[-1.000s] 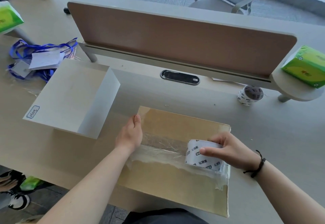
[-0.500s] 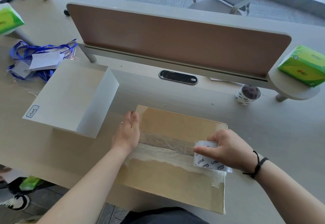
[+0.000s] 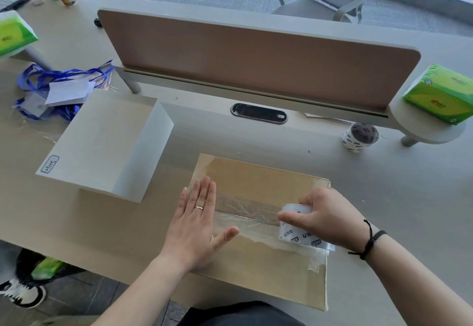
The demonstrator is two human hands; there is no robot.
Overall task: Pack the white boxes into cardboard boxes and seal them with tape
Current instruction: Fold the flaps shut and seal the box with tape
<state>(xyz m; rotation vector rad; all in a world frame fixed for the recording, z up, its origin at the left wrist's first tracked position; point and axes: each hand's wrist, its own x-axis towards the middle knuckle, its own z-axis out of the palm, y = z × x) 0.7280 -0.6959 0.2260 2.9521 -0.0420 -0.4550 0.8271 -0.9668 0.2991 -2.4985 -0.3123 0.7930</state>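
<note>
Flattened now, left hand [image 3: 197, 225] has spread its fingers on the tape strip.
Right hand [image 3: 322, 219] grips the tape roll [image 3: 298, 231] at the right end of the cardboard box [image 3: 256, 182]; beyond, left, sits a white box [image 3: 102, 143].

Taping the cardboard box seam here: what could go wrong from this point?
The tape roll, gripped in the right hand, sits near the cardboard box's right edge, where the laid tape already looks wrinkled; more creases may weaken the seal. The left hand only presses flat, so pulling could shift the box.
</note>
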